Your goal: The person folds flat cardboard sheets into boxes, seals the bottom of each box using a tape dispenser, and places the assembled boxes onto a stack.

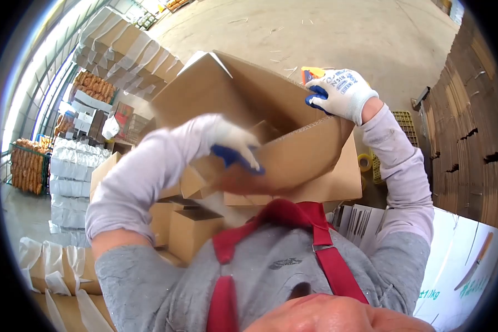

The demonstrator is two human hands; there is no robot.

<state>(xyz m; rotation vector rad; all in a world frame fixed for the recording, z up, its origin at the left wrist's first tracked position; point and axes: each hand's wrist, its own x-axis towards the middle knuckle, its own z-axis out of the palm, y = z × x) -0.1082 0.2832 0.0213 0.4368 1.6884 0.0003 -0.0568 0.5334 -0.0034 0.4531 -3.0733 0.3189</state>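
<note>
A large brown cardboard box stands tilted in front of me, its top open and its inside showing. My left hand, in a white glove with blue palm, is over the box's near left side; it is blurred, with the fingers apart and nothing seen in them. At the box's far right corner, my right hand is closed, in the same kind of glove. An orange and yellow tool, perhaps a tape dispenser, sticks out past its fingers, mostly hidden by the hand. Another carton lies below the large box.
Small cardboard boxes stand at my lower left. Flattened cardboard stacks rise on the right. A tape roll lies beside a yellow crate. A knife rests on a white surface. Wrapped cartons stand far left.
</note>
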